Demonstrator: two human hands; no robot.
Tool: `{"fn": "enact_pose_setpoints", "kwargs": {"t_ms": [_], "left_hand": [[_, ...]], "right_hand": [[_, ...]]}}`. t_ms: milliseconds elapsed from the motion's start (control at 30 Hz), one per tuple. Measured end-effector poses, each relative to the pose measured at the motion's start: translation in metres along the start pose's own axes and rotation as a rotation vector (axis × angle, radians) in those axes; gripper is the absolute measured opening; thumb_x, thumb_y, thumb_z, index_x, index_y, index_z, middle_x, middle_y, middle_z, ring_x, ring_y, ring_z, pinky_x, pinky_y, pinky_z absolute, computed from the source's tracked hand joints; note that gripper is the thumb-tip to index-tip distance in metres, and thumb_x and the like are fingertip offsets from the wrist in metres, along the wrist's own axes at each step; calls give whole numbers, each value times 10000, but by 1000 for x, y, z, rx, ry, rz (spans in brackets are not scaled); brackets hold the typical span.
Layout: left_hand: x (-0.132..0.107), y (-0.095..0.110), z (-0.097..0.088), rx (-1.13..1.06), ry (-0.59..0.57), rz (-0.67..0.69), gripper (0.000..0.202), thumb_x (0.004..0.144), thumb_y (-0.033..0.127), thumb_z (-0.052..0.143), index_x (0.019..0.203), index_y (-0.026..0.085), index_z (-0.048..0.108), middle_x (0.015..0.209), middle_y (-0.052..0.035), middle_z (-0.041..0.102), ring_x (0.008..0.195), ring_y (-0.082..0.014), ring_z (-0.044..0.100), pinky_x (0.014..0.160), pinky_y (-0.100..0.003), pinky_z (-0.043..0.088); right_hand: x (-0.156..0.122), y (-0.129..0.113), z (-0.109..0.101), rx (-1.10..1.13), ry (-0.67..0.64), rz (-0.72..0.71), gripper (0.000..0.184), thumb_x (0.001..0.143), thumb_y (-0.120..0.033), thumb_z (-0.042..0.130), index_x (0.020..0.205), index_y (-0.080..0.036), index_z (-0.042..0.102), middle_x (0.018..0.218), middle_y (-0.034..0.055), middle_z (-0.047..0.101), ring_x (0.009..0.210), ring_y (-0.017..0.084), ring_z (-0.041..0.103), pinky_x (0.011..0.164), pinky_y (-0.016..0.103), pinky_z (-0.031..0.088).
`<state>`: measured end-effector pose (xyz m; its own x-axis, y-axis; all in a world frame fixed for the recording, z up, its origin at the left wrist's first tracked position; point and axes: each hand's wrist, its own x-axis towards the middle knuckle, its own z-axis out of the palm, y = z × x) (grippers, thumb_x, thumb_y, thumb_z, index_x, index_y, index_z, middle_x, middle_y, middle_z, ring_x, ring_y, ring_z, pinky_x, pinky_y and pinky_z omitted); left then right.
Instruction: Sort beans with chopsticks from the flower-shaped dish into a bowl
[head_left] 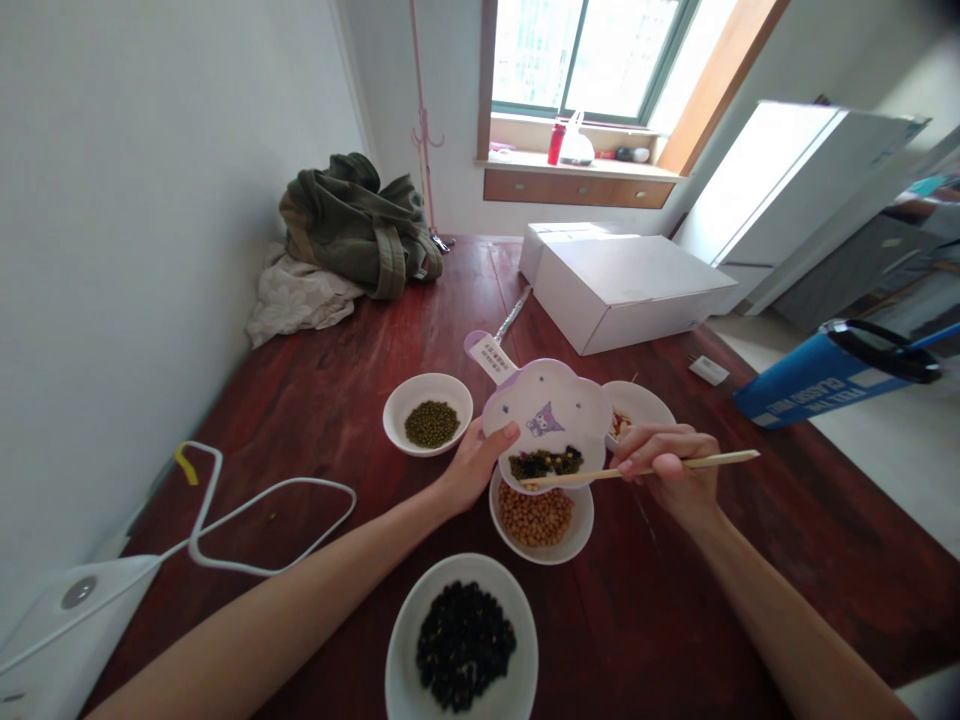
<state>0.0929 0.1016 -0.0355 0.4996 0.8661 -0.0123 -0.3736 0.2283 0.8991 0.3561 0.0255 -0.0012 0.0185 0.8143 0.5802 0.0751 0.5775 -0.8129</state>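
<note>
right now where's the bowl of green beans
Head view: the bowl of green beans sits on the table, just left of the left hand holding the cloud-shaped plate.

Surface: dark red-brown wooden table | near edge: white bowl of black beans | centre: white bowl of soybeans, white bowl of mung beans, white bowl | far end: white cardboard box, olive-green bag, crumpled pale cloth | left: white cable

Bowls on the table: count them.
4: green-bean bowl left, yellow-bean bowl centre, black-bean bowl nearest, fourth bowl half hidden behind the held dish.
</note>
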Motion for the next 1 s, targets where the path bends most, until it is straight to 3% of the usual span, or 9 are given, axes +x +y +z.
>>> {"fn": "enact_pose_setpoints", "kwargs": {"t_ms": [300,500,633,800,1000], "left_hand": [[-1,1,2,-27,17,-11,725,827,754,936,1187,128,877,1111,-153,920,987,-344,857,958,-453,675],[-1,2,2,-17,11,-21,746,828,769,928,1182,115,874,1107,-171,915,1000,-362,855,950,-467,678],[-1,2,1,-9,10,-11,739,838,762,923,1199,120,873,1130,-170,916,1014,-360,854,948,-453,675],[0,-1,-1,-23,15,-7,719,848,745,922,1215,129,873,1156,-172,918,1035,-366,859,976,-458,672],[1,-3,-2,-18,27,-27,685,861,710,919,1210,122,877,1143,-174,922,1021,-376,871,994,-485,683]], "right_hand": [[9,-5,5,67,149,21,585,987,-710,867,682,-211,887,588,67,736,381,145,570,293,245,384],[12,-14,-12,-1,276,-27,527,984,-635,912,676,-208,887,610,76,755,397,153,582,302,254,380],[4,-27,-21,-209,282,-18,499,1053,-539,860,679,-209,870,655,72,771,455,162,619,351,277,426],[0,-45,-12,-374,217,-5,387,1084,-337,806,722,-221,884,677,50,793,465,154,643,397,279,464],[6,-38,4,-216,177,41,394,1083,-370,812,728,-223,902,686,47,801,455,142,647,392,252,494]]}}
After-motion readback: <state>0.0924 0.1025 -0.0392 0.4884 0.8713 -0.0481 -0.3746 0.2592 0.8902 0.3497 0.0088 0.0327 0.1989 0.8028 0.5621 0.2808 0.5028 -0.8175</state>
